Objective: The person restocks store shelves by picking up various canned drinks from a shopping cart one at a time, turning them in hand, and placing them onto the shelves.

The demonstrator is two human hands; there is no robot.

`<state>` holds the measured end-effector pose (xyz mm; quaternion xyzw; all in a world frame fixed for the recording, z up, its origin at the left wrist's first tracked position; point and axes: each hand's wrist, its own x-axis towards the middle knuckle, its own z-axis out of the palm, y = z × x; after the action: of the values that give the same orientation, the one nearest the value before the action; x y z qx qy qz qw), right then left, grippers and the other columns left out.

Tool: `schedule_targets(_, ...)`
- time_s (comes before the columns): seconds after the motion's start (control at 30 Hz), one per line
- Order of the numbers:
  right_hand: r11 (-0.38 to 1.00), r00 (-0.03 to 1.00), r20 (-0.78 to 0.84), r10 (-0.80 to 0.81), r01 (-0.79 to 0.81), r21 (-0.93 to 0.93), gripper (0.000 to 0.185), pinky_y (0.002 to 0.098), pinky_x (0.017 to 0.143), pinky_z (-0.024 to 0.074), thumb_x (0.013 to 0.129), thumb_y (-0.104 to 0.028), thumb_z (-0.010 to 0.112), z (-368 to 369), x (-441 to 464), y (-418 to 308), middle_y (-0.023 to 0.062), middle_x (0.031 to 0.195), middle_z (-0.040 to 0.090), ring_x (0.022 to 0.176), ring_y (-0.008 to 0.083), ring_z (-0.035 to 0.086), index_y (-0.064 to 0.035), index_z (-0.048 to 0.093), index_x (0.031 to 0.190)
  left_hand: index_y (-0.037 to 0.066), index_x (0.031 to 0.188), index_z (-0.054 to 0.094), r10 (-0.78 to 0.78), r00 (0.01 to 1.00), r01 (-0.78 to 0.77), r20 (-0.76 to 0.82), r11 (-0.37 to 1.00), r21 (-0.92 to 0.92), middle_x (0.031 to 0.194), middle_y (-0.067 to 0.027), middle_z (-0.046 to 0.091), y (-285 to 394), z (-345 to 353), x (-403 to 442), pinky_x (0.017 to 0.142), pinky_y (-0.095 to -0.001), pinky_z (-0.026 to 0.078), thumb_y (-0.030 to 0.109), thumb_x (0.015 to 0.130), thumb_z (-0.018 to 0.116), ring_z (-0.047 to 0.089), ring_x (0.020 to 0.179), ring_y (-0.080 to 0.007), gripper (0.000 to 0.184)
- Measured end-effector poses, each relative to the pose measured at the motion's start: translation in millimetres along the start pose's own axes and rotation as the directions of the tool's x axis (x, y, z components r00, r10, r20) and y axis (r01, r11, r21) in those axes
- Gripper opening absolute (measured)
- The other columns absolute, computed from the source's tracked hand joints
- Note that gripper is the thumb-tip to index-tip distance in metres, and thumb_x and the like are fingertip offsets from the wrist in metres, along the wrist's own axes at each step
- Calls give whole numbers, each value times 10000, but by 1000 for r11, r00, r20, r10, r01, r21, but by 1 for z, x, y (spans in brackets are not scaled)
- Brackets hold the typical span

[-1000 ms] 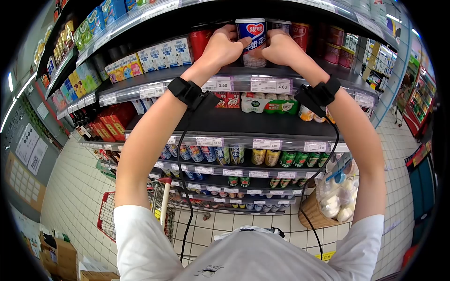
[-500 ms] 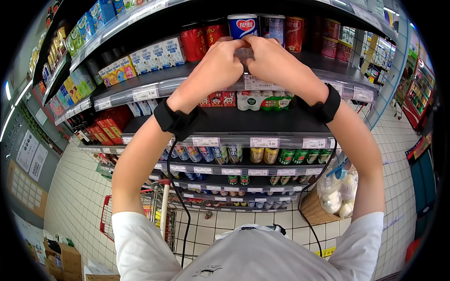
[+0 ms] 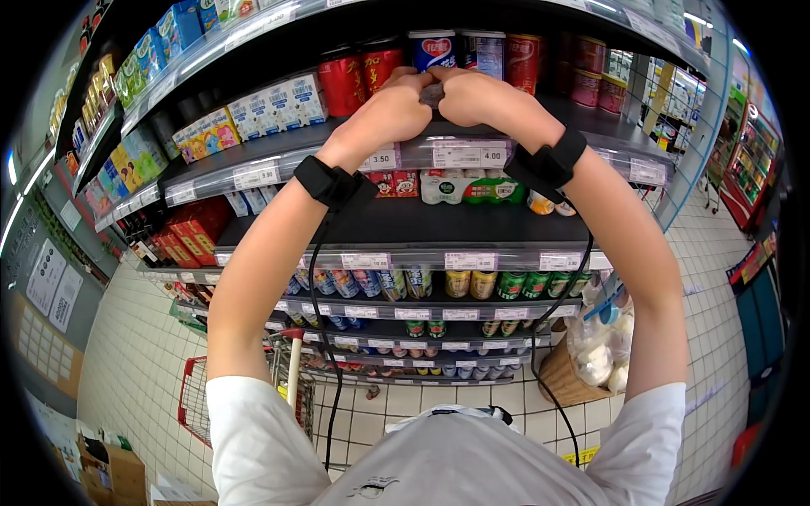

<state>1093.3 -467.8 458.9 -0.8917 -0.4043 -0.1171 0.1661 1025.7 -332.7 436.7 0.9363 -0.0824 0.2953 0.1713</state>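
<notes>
Now your left hand [image 3: 395, 108] and right hand [image 3: 477, 97] sit close together before the blue can [image 3: 434, 48], 12 o'clock; 1.0 s ago they flanked it. Can looks deeper, roughly level with the neighbouring can [image 3: 483, 52] at its 3 o'clock. Fingers curled; cannot tell if pinching.

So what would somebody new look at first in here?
Probably the left hand and right hand, close together before the heart-marked blue can on a high shelf. Next, maybe the big red cans just left of it, or the black band on each wrist.
</notes>
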Motion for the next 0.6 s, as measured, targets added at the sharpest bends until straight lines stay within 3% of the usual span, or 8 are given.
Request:
schedule_targets(0.17,999,999,-29,14,-16,-35,605,417,928,496,835,-132,530,9,13,7,213,1287,605,1157,388,590,-150,469,1437,-6,1356,507,-9,999,7,40,999,54,1344,-273,516,-4,1,5,1068,-426,396,42,880,441,489,1266,-412,482)
schedule_targets(0.23,995,976,-194,-94,87,-44,508,409,889,517,819,-135,541,15,22,19,225,1191,651,1092,384,628,-101,583,1324,-6,1345,515,-2,1000,0,29,996,85,1329,-275,524,-3,1,4,1062,-425,402,48,879,447,496,1256,-415,474)
schedule_targets(0.3,999,972,-228,-53,53,-5,441,401,868,527,807,-135,546,-4,16,27,224,1121,674,1038,379,649,-80,633,1236,-6,1334,523,15,1000,-16,11,993,120,1315,-277,532,4,-2,9,1056,-425,407,54,877,452,503,1245,-417,466)
schedule_targets(0.37,997,935,-351,-56,69,24,305,385,767,559,776,-127,557,-23,8,43,213,929,712,857,351,695,-42,715,1022,-2,1317,533,152,986,-136,-69,972,192,1304,-265,542,15,-6,16,1058,-424,405,114,892,517,502,1246,-412,441)
schedule_targets(0.4,990,934,-332,-132,105,-98,295,380,728,568,776,-131,567,-35,-4,49,210,925,711,815,331,701,-41,714,1014,0,1308,539,218,971,-190,-103,955,226,1298,-259,546,18,-4,17,1060,-423,404,144,899,549,501,1246,-410,434)
schedule_targets(0.47,982,938,-330,107,-49,180,284,383,685,571,785,-143,564,-41,-1,72,217,904,707,791,320,707,-35,714,1001,15,1348,503,251,965,-207,-75,907,368,1355,-227,513,24,-1,30,1067,-426,400,203,904,583,417,1329,-407,489)
schedule_targets(0.53,988,948,-292,131,-100,117,286,387,725,569,795,-169,572,-39,-9,86,246,927,701,841,344,705,-26,710,1002,44,1429,428,220,975,-186,-5,838,513,1420,-214,468,35,3,45,1097,-489,360,247,895,608,345,1382,-411,599)
schedule_targets(0.6,990,940,-342,6,-52,-127,301,400,768,558,800,-187,580,-35,-35,81,284,953,687,891,373,695,-12,700,1013,25,1450,382,293,955,-231,-32,813,534,1451,-243,425,31,18,62,1110,-539,316,237,869,616,336,1384,-443,662)
